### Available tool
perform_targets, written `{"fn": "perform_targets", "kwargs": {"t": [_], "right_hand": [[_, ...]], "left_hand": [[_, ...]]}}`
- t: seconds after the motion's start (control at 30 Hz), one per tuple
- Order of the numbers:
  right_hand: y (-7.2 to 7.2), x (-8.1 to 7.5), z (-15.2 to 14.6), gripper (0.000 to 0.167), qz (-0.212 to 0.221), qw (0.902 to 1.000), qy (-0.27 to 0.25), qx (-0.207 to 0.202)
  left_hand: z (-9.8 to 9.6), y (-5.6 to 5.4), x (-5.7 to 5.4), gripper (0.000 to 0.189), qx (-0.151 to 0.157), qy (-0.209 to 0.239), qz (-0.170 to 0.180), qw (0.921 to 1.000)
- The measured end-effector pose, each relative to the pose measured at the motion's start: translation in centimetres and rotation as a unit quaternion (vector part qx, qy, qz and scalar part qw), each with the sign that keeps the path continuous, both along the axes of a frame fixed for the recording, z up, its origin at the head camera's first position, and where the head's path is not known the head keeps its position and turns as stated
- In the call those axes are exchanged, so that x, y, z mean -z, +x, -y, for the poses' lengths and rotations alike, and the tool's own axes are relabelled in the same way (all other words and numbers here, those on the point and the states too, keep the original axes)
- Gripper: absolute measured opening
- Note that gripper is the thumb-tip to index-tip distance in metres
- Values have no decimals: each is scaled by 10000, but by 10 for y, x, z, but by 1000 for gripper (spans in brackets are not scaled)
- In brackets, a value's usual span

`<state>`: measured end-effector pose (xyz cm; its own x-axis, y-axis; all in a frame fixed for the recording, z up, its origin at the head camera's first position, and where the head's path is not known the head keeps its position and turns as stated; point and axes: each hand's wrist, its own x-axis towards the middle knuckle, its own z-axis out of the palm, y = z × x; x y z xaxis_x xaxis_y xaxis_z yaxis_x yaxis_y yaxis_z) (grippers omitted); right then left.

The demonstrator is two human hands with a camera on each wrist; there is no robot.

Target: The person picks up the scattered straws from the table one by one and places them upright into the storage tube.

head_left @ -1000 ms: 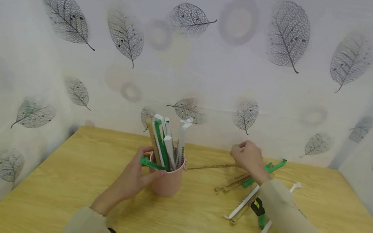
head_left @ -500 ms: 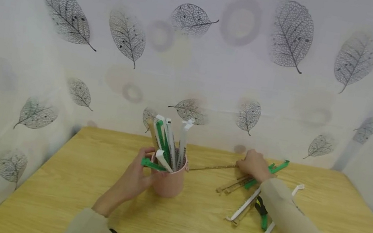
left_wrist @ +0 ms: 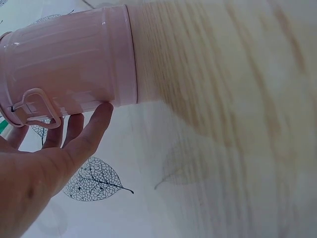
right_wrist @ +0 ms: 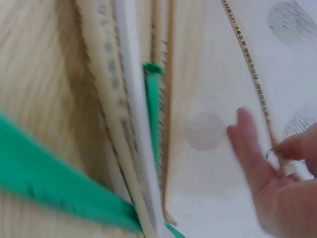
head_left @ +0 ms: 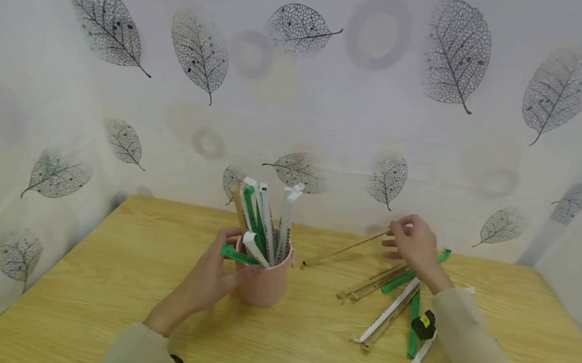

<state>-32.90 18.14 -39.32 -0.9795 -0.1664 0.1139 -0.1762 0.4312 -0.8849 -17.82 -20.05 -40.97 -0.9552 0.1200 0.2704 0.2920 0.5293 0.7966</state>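
My right hand (head_left: 415, 247) pinches one end of a brown paper-wrapped straw (head_left: 345, 249), which slants down and left toward the tabletop. In the right wrist view, thumb and finger meet on the printed wrapper (right_wrist: 255, 74). My left hand (head_left: 206, 276) holds a small pink bucket (head_left: 264, 288) from its left side, thumb toward the front. Several wrapped straws (head_left: 265, 228), white, green and brown, stand in the bucket, and a green one (head_left: 238, 255) leans out over the rim by the left hand. The left wrist view shows the bucket's side handle (left_wrist: 37, 121) near the fingers.
Right of the bucket lies a loose pile of wrapped straws: brown ones (head_left: 368, 286), a white one (head_left: 384, 314) and green ones (head_left: 413, 328), partly under the right forearm. A leaf-patterned cloth (head_left: 332, 99) hangs behind the wooden table (head_left: 79, 294).
My right hand has dipped to the table, pinched the brown straw and lifted its right end up and to the right. My left hand stays at the bucket; a white straw there has tipped leftward.
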Motion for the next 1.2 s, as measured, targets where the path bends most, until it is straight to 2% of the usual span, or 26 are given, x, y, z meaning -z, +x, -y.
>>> {"fn": "perform_targets", "kwargs": {"t": [0.2,0.47,0.67,0.93,1.2], "right_hand": [[7,-12,-7,28,-683,9921,-1055,-53],[18,-28,0,27,-1467,9699,-1944,81],[29,-50,17,25,-2027,9549,-2165,138],[47,-86,45,29,-2468,9447,-2152,-165],[61,-125,80,32,-3244,9062,-2595,-790]], "left_hand": [[0,0,1,74,9,5,43,10000],[1,-1,1,72,35,83,132,9999],[0,0,-1,71,-30,59,225,9997],[-2,0,-1,73,-66,-6,231,9997],[-2,1,-3,75,-91,5,189,9998]]}}
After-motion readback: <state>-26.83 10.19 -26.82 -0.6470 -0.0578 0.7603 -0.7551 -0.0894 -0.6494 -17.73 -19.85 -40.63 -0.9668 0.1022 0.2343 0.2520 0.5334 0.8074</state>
